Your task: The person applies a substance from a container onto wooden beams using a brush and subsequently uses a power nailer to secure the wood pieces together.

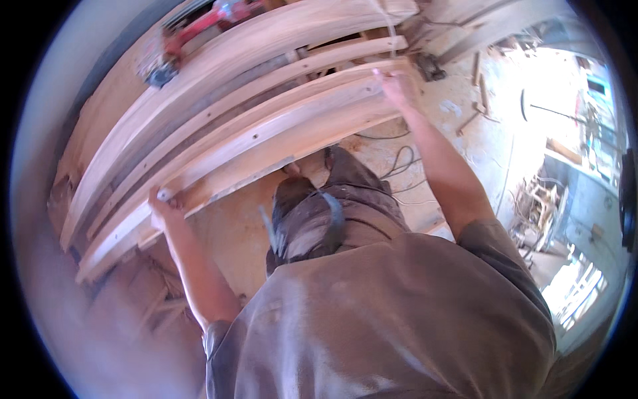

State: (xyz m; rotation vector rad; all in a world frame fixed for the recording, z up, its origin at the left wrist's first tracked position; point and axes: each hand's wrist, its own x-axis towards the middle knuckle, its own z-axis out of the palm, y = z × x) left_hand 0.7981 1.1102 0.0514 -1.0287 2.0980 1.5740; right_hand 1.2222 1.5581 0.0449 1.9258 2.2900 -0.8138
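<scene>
A long pale wooden board point(216, 159) with small dark holes along its face runs across in front of me, slanting up to the right. Near its left end my left hand point(166, 211) is closed around the board's edge. A small white round thing point(163, 195) shows by that thumb; I cannot make out what it is. At the board's right end, my right hand point(397, 90) has its fingers wrapped over the edge, with the thumb along the top. Another narrow wooden strip point(212, 114), also with holes, lies just beyond the board.
Farther off is a thick wooden beam point(232, 63), and past it a red tool point(199, 30) with metal parts. Cables point(402, 159) lie on the dusty floor to the right. Wood offcuts point(482, 100) and a cluttered heap point(538, 209) are at far right.
</scene>
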